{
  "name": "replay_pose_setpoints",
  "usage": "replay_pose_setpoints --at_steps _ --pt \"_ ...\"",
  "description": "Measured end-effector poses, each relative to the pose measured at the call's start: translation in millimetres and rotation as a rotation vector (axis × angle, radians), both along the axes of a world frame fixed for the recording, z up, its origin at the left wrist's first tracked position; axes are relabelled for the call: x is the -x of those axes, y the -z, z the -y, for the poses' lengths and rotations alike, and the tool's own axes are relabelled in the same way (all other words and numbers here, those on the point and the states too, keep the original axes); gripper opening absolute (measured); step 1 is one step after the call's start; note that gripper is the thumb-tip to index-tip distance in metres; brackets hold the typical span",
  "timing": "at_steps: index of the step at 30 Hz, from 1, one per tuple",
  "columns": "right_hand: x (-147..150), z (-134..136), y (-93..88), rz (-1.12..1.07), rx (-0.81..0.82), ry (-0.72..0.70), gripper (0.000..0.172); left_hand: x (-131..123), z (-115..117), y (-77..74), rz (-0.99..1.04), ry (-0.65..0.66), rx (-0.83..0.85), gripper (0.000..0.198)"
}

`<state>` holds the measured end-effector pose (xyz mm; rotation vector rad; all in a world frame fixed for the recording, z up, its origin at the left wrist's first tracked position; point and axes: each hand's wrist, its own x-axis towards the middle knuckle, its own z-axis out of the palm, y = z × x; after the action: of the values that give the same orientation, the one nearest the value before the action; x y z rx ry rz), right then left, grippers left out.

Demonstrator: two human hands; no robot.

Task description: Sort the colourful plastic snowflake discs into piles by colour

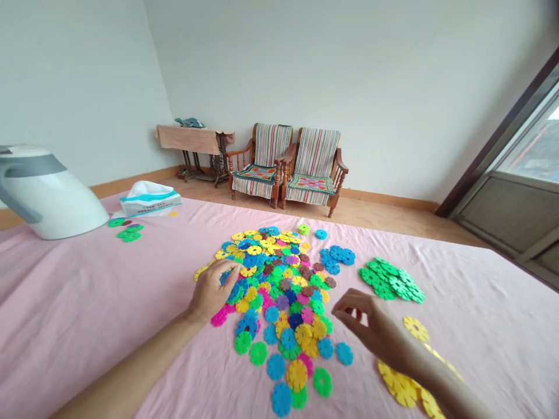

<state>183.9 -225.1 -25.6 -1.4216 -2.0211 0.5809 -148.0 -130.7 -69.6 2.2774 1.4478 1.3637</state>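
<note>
- Closest in, my left forearm [131,372] is reaching in from the lower left, wrist low, and the left hand [212,291] is sitting right on the near-left edge of the heap of plastic snowflake discs [275,291]. Fingers are curled over and loosely bunched, tips down among the discs, but I can't tell whether they're pinching one.
- The right hand [375,329] is hovering palm-down just off the heap's right edge, with the right forearm [454,390] coming in from the lower right. Fingers are spread and slightly hooked, not pinching anything I can see.
- Under the right wrist, a heap of yellow discs [402,387] is lying on the pink bedsheet [87,326], with a few more yellow discs [416,329] just above it.
- Past the main heap, a clump of green discs [388,279] and a smaller clump of blue discs [336,259] are sitting apart from it.
- Over on the left, a white-and-grey jug [48,195] is lying tilted near a few green discs [127,233] and a tissue packet [151,198].
- Farther off, two striped wooden armchairs [288,166] are standing on the tiled floor beside a treadle sewing table [194,145], and a glazed door [519,157] is letting light in on the right.
</note>
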Motion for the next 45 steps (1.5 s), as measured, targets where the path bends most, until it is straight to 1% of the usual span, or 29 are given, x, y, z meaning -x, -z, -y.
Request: replay_pose_setpoints --at_steps 2,4,5,9,11,12,15,18,19,21,24,27,30,32,34,38,42,45 --pt "36.2 -1.6 -3.7 -0.006 -0.026 -0.105 0.015 2.0 -0.5 0.2 0.015 -0.029 0.005 0.024" --pt "69.1 -3.7 -4.8 0.052 -0.055 -0.209 0.022 4.1 -1.1 0.5 0.028 -0.054 0.011 0.025" --pt "84.0 -5.5 -4.6 0.104 -0.069 -0.252 0.029 5.1 -1.4 0.6 0.033 -0.062 0.015 0.026" --pt "131.0 -19.1 -0.1 0.301 -0.081 -0.397 0.067 8.0 -2.0 1.6 0.028 -0.070 0.030 0.024" --pt "144.0 -25.8 3.9 0.346 -0.063 -0.450 0.075 9.0 -1.8 2.1 0.024 -0.069 0.028 0.023" --pt "147.2 -27.7 6.0 0.356 -0.057 -0.470 0.075 9.3 -1.6 2.1 0.026 -0.069 0.027 0.023" --pt "143.0 -25.9 11.3 0.366 -0.063 -0.482 0.058 9.4 -0.7 0.8 0.042 -0.073 0.028 0.023" --pt "124.1 -17.5 13.5 0.392 -0.083 -0.414 0.041 8.6 -0.2 -0.8 0.041 -0.067 0.026 0.023" --pt "116.8 -15.0 13.4 0.406 -0.089 -0.380 0.039 8.4 -0.4 -1.0 0.037 -0.061 0.025 0.023" --pt "103.7 -11.8 12.4 0.430 -0.090 -0.314 0.039 8.2 -1.2 -0.2 0.032 -0.053 0.021 0.023" --pt "93.7 -10.1 9.5 0.410 -0.066 -0.216 0.038 8.5 -3.0 2.3 0.026 -0.051 0.019 0.022" --pt "97.3 -8.1 6.4 0.313 -0.038 -0.202 0.038 8.8 -3.6 3.6 0.025 -0.051 0.021 0.022" --pt "108.8 -5.9 4.9 0.240 -0.039 -0.296 0.035 8.9 -2.7 2.7 0.017 -0.053 0.021 0.022" --pt "116.4 -5.7 4.8 0.243 -0.053 -0.355 0.031 9.4 -2.2 2.3 0.005 -0.047 0.029 0.023" --pt "121.3 -6.5 4.9 0.263 -0.062 -0.378 0.026 10.3 -2.4 2.7 -0.003 -0.036 0.037 0.024" --pt "121.9 -7.4 3.9 0.219 -0.039 -0.310 0.017 12.7 -4.7 5.5 -0.019 -0.028 0.025 0.023" --pt "116.6 -6.8 3.9 0.042 0.061 -0.270 0.014 14.1 -6.6 7.8 -0.025 -0.026 0.013 0.021" --pt "112.9 -8.2 6.6 -0.049 0.097 -0.201 0.014 14.5 -6.8 8.6 -0.022 -0.022 0.021 0.021"
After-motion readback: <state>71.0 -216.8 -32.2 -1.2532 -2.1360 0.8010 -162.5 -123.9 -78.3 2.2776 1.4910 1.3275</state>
